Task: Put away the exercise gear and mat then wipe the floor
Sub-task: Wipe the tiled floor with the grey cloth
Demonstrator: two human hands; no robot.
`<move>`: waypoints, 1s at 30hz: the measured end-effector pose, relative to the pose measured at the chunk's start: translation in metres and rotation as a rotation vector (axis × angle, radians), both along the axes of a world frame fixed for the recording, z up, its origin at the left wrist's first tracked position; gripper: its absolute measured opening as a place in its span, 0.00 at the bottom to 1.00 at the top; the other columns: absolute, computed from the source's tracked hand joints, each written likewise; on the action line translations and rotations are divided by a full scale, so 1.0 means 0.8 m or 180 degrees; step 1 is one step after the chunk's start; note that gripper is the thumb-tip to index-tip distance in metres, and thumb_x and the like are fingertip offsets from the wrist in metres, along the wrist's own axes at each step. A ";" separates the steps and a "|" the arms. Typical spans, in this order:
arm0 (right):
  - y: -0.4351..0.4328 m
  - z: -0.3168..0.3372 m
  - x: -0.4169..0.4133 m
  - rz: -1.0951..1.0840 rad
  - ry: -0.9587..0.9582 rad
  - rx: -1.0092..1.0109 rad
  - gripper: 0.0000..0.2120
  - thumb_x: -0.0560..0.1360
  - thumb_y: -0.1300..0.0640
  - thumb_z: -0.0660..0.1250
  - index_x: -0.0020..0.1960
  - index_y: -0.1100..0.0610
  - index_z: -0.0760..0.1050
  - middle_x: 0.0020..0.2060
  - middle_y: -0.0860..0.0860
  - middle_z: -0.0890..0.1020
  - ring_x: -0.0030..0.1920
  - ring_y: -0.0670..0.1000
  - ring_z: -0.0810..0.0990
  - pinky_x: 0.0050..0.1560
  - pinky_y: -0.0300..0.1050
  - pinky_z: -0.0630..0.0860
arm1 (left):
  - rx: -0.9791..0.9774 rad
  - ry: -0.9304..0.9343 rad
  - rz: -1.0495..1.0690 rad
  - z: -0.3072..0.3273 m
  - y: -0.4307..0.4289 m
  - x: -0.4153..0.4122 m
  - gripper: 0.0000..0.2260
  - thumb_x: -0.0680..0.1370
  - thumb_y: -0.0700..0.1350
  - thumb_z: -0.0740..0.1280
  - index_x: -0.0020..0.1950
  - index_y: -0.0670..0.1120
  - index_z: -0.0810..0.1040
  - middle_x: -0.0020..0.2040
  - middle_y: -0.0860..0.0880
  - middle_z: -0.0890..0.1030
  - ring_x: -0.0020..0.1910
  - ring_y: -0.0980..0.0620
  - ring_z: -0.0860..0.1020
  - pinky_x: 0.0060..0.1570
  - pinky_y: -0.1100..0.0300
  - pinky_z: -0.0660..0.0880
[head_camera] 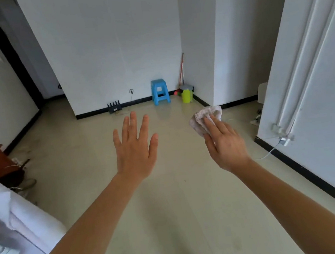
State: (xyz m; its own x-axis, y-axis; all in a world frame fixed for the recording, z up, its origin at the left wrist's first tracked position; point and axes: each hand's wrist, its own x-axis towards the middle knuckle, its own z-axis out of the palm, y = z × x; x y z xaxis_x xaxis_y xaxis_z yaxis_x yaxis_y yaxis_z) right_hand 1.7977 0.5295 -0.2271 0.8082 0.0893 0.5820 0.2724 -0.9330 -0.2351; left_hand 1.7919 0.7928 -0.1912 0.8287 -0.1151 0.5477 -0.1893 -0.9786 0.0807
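Over the pale floor (172, 210) both bare forearms reach forward. The left hand (134, 149) hangs flat, its fingers (133, 122) spread and holding nothing. The right hand (226, 147) holds a cloth (203, 115): this hand's fingers lie close together across the top, the thumb hidden beneath, and the cloth bunches out past the fingertips, up off the floor. It is white, nubby and crumpled. Far off by the wall stand a blue plastic stool (160, 92) and a lime-green bin (187, 96) under a grey lid, its contents hidden
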 end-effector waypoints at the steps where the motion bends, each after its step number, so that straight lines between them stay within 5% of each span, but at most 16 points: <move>1: 0.004 -0.004 0.039 0.0023 -0.0006 0.0018 0.24 0.83 0.50 0.54 0.77 0.55 0.65 0.74 0.58 0.71 0.67 0.63 0.74 0.62 0.58 0.75 | 0.0061 -0.0011 0.0007 -0.001 0.003 0.038 0.28 0.83 0.59 0.42 0.81 0.50 0.52 0.81 0.44 0.49 0.80 0.44 0.50 0.75 0.38 0.51; 8: 0.025 0.010 0.317 0.0159 0.0259 0.0029 0.26 0.82 0.47 0.51 0.78 0.53 0.63 0.76 0.57 0.69 0.69 0.63 0.73 0.67 0.59 0.73 | 0.0388 0.0066 0.0124 0.018 0.026 0.305 0.29 0.82 0.60 0.40 0.81 0.51 0.48 0.82 0.45 0.47 0.80 0.46 0.48 0.76 0.38 0.50; 19: 0.163 0.011 0.747 0.0561 0.0249 -0.0269 0.27 0.82 0.46 0.50 0.80 0.52 0.60 0.78 0.55 0.66 0.72 0.58 0.70 0.69 0.57 0.71 | 0.0347 -0.0029 0.0294 0.006 0.159 0.696 0.28 0.83 0.59 0.44 0.81 0.48 0.55 0.81 0.42 0.53 0.79 0.42 0.56 0.73 0.38 0.57; 30: 0.201 0.020 1.149 0.0050 0.0180 -0.0082 0.26 0.83 0.47 0.52 0.80 0.52 0.60 0.77 0.55 0.67 0.72 0.60 0.71 0.69 0.58 0.72 | 0.0024 0.0173 -0.0032 0.022 0.233 1.140 0.28 0.83 0.59 0.41 0.81 0.49 0.51 0.81 0.44 0.48 0.80 0.44 0.50 0.76 0.40 0.52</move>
